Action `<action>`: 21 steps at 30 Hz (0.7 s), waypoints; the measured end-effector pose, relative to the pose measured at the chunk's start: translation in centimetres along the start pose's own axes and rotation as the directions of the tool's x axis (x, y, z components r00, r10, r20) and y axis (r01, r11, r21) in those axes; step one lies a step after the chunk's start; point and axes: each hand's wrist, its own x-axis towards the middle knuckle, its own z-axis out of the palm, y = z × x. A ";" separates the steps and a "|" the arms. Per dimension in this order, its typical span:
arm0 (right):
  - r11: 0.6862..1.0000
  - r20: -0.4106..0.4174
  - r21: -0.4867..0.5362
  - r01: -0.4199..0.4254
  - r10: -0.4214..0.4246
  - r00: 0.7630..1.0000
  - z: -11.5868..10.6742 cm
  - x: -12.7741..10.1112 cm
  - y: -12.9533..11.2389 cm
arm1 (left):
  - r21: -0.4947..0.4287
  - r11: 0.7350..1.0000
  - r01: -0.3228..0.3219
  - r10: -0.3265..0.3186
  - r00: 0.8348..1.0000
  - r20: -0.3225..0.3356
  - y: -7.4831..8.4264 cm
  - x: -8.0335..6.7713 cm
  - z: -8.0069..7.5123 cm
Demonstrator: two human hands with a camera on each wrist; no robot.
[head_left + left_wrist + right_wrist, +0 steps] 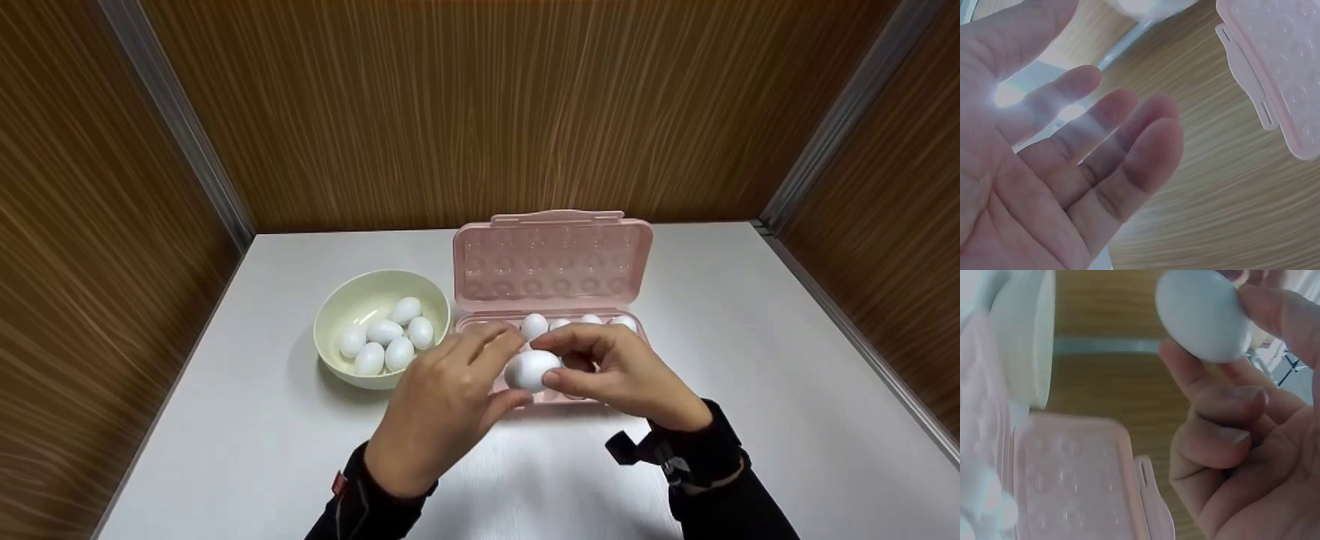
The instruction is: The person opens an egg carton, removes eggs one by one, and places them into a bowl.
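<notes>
wood-grain walls (480, 112) back a bench (225, 427); the right hand (626, 367) pinches an egg (529, 371) near 1 end, leaving the rest bare; the left hand (448, 397), loose and empty, is just beside it; behind, a pink carton (553, 259) stands open, presumably for easy reach; a curved bowl (341, 311) gathers 6 visible eggs (385, 331).
</notes>
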 end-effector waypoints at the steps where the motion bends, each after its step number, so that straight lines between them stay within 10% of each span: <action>1: 0.998 0.007 0.068 -0.004 0.003 1.000 0.1 -0.1 -0.3 | -0.012 1.000 -0.008 0.008 1.000 0.007 0.2 0.0 0.1; 10: 0.928 0.056 0.370 -0.033 0.014 0.998 0.2 -0.3 -1.1 | -0.032 0.990 -0.136 0.133 0.988 -0.082 1.2 0.2 1.0; 21: 0.928 0.043 0.365 -0.068 0.056 0.998 0.5 -0.4 -1.5 | 0.000 0.989 -0.146 0.145 0.984 -0.105 1.2 0.3 1.2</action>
